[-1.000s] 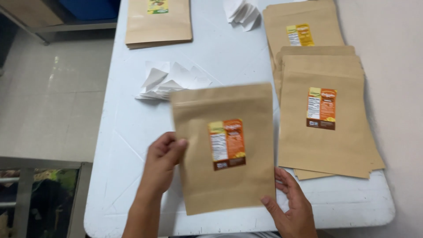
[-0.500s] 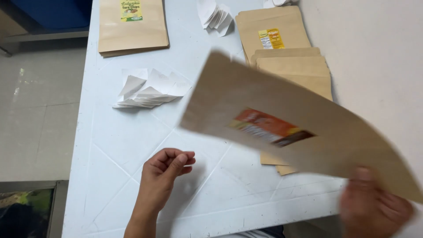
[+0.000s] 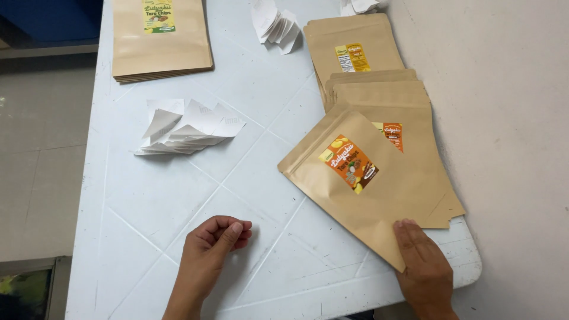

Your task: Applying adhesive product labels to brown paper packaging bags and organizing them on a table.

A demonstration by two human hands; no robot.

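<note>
The right hand lies flat with fingers pressed on the near corner of a tilted brown pouch, just beyond the fingertips atop a pouch stack; the left hand rests loosely curled, holding nothing, on the white table; paper slips lie well beyond its knuckles.

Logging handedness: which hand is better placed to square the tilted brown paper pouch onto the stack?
Right. The right hand already presses the tilted brown paper pouch at its corner; the left hand is curled on the white table, apart from it.
</note>
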